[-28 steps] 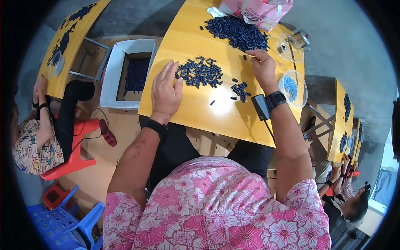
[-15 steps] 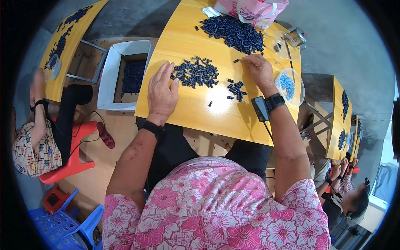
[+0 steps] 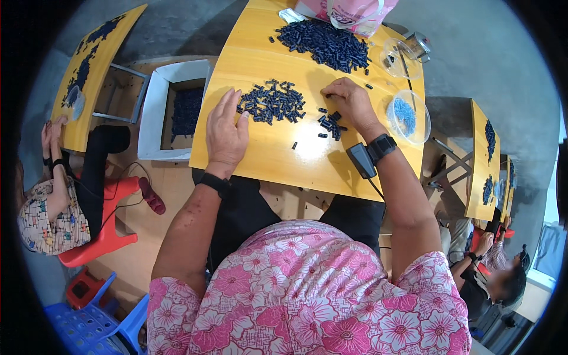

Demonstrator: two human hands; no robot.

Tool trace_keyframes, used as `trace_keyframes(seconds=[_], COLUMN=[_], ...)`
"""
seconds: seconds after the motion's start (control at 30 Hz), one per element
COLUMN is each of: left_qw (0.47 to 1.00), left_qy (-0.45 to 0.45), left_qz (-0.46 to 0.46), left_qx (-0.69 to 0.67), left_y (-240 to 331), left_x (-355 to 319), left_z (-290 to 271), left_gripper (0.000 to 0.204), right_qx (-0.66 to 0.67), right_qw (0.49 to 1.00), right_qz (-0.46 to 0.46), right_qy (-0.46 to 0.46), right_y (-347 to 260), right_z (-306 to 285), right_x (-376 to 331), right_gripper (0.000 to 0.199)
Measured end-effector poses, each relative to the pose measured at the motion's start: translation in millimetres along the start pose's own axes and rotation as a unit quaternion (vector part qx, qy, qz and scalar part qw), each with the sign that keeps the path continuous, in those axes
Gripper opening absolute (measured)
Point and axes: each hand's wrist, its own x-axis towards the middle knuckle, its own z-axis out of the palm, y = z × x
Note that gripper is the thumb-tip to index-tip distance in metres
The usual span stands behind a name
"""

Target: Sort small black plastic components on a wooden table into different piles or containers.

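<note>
My left hand [image 3: 227, 135] rests on the table at the left edge of a pile of small dark cylindrical pieces [image 3: 273, 102]. Its fingers are stretched out, and nothing shows in its grasp. Right of that pile, the thumb and fingertips of my right hand [image 3: 353, 105] are pinched together at one small dark cylindrical piece [image 3: 329, 95]. Just below this hand lies a smaller cluster of dark pieces [image 3: 332, 125], partly covered by it. A single loose piece [image 3: 294, 145] sits nearer to me, and another [image 3: 368, 86] lies beyond the right hand.
A large dark heap [image 3: 322, 46] covers the table's far part, before a pink bag [image 3: 355, 13]. At the right stand a clear tub of light-blue bits [image 3: 404, 117], another clear tub [image 3: 395, 54] and a metal cup [image 3: 419, 45]. A white box [image 3: 155, 112] stands at the left.
My right hand has moved left and slightly nearer to me, with the small piece at its fingertips. A loose piece now shows beyond that hand. My left hand has hardly moved.
</note>
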Motion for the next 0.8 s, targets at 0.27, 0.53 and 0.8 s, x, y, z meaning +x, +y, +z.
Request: trace_keyframes(seconds=[0.27,0.53,0.8], left_qw=[1.0,1.0,1.0], left_qy=[0.001,-0.007,-0.006], left_qz=[0.001,-0.001,0.0], left_qx=[-0.003,-0.004,0.003], left_y=[0.0,1.0,1.2], left_x=[-1.6,0.4,-1.1], left_z=[-0.5,-0.3,-2.6], left_gripper=[0.048,0.047,0.047], right_qx=[-0.032,-0.201,-0.199], right_qw=[0.998,0.948,0.965], right_qz=[0.044,0.126,0.141], right_qy=[-0.043,0.211,0.095], right_y=[-19.1,35.2,7.6], right_z=[-16.2,-13.6,-18.0], right_x=[-23.0,-12.8,-24.8], right_gripper=[0.028,0.034,0.019])
